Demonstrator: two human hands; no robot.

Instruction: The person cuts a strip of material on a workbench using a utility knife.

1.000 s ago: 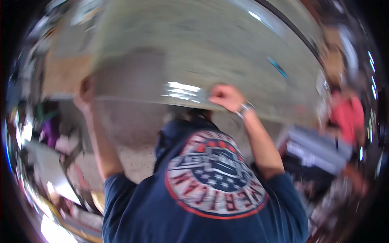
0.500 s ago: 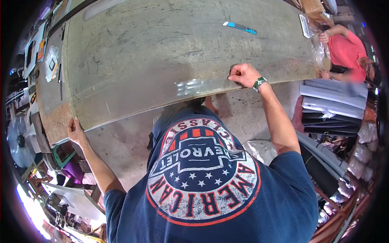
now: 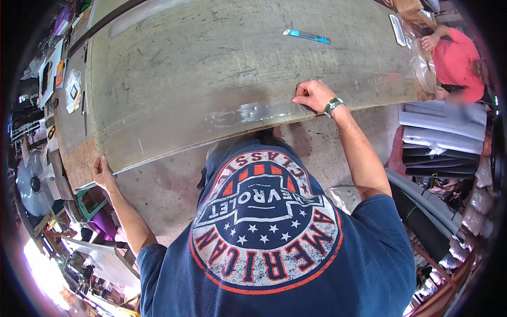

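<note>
A clear plastic sheet (image 3: 253, 112) lies over the worn table (image 3: 211, 58), with light glaring off it near the front edge. My left hand (image 3: 104, 173) is closed, fingers pinching the sheet at the table's front left corner. Further right, my right hand (image 3: 316, 97), with a beaded bracelet (image 3: 332, 106) at the wrist, is closed in a pinch at the sheet near the front edge; its fingertips partly hide what they grip. Beyond it on the table rests a blue utility knife (image 3: 307, 36).
A co-worker in a red shirt (image 3: 458, 63) stands at the right end, hands by the plastic there. Rolls of material (image 3: 443, 129) are stacked below on the right. A dark bar (image 3: 105, 24) crosses the far left. A small plastic packet (image 3: 74, 90) lies on the left side table.
My right hand has shifted slightly left, while my left hand stays at the corner. The glare on the sheet has spread. The co-worker's upper hand has moved up and right.
</note>
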